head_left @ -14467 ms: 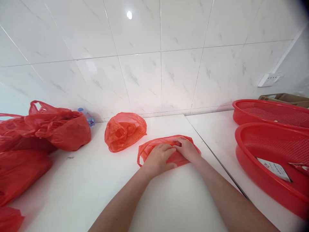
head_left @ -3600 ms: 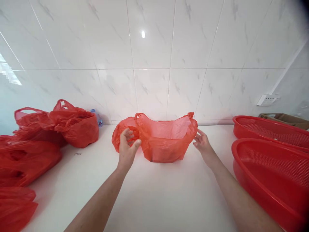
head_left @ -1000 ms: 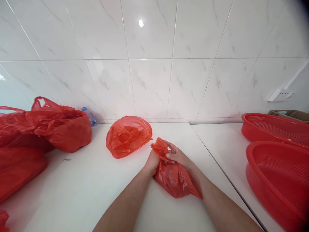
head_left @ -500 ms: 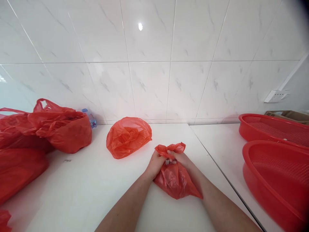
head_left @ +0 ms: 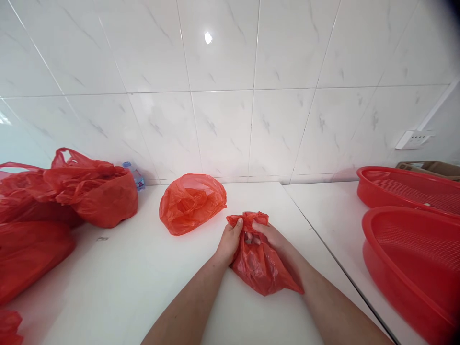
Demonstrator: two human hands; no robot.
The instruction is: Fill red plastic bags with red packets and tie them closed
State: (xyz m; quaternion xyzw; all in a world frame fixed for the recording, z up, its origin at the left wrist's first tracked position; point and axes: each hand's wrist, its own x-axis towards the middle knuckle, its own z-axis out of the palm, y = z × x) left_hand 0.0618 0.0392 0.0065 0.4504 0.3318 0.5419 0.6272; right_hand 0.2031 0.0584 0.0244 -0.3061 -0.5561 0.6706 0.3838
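Note:
A red plastic bag (head_left: pixel 264 268) with something bulky inside rests on the white table (head_left: pixel 143 292), its lower corner pointing right. Around its gathered neck, my left hand (head_left: pixel 231 239) grips from the left, thumb up along the plastic. Opposite it, my right hand (head_left: pixel 268 235) grips the right side of the neck, with some fingertips showing between the folds. What the bag contains cannot be made out. Just behind and to the left lies another red plastic bag (head_left: pixel 192 203), thin and crumpled, apart from both hands.
Several filled red bags (head_left: pixel 104 196) are heaped at the left, with a small water bottle (head_left: pixel 134 175) behind them by the tiled wall. At the right stand two red plastic baskets (head_left: pixel 377 230), beyond a seam in the tabletop. A socket strip (head_left: pixel 413 139) is on the wall.
My hands have shifted slightly apart at the bag's neck, and my left thumb now shows on top. The bag's upper edge, bunched to the right before, is flatter and more level.

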